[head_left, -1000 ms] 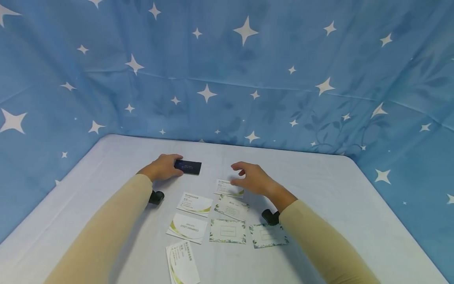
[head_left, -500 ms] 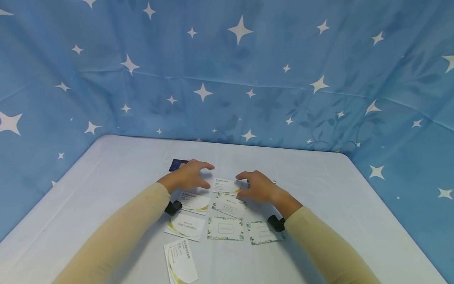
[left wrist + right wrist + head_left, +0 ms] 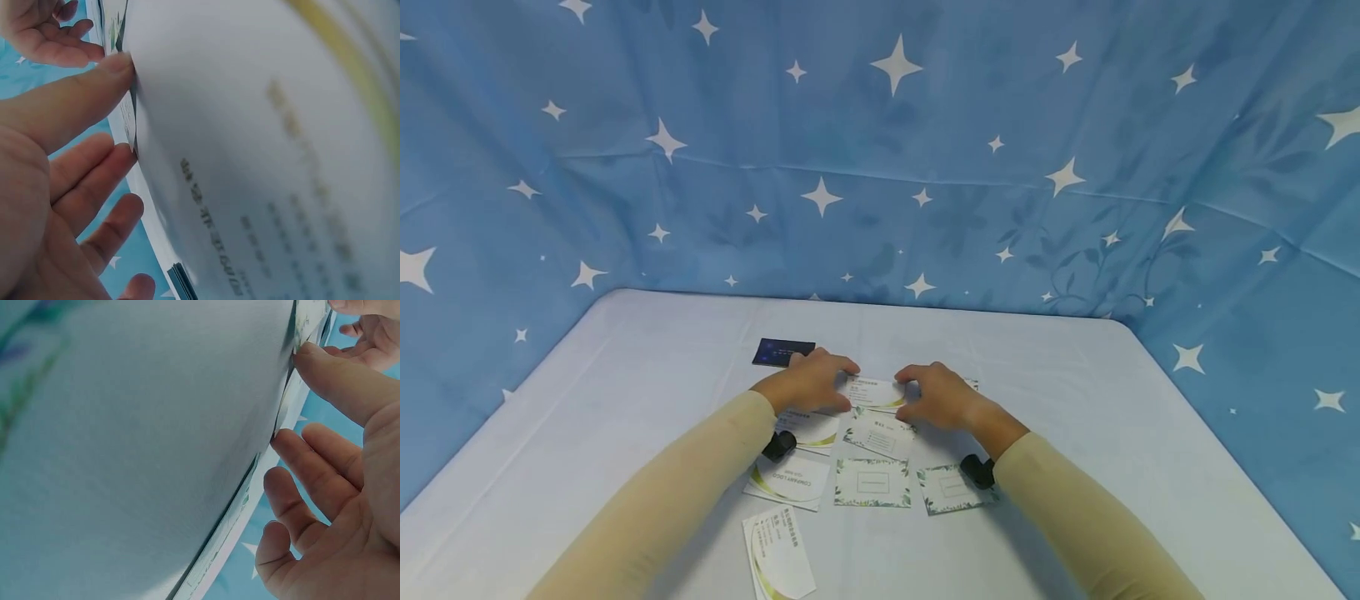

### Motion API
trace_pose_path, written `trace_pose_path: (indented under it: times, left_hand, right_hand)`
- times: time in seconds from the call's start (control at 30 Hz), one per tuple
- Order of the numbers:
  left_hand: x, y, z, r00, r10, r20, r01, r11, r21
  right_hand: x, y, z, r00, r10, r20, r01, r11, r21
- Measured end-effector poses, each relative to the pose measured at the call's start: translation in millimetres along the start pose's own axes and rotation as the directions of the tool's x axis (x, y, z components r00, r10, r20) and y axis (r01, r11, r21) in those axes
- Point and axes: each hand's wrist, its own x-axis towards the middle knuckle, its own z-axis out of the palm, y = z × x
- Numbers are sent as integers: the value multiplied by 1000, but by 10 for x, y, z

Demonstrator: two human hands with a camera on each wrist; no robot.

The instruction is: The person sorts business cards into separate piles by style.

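Both arms, in beige sleeves, reach forward and angle inward, so the left hand (image 3: 811,385) and right hand (image 3: 938,397) sit close together, palms down. Each hand's fingers are curled, thumb tips pointing toward each other. A small black camera sits under each wrist.

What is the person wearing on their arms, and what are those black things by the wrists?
Both arms wear long, snug, plain beige sleeves, the left sleeve and the right sleeve, ending at the wrists. The left hand and right hand are bare, with no gloves or rings showing. A small black device sits under each wrist: left, right.
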Motion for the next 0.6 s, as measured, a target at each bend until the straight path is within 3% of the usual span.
trace_pose_path:
  times: [0.2,0.43,0.6]
  left_hand:
    - [2,-12,-35,999,35,-20,-35,999,23]
    - [82,-107,-223,996,-5,-87,6,1000,8]
    - [156,-186,-286,996,-40,-86,42,999,21]
  right_hand:
    - [46,-35,-59,999,-35,1,35,999,-12]
    - [314,-121,-193,998,-41,-39,42,999,13]
    - [516,-177,-187,1000,-16,-18,16,999,42]
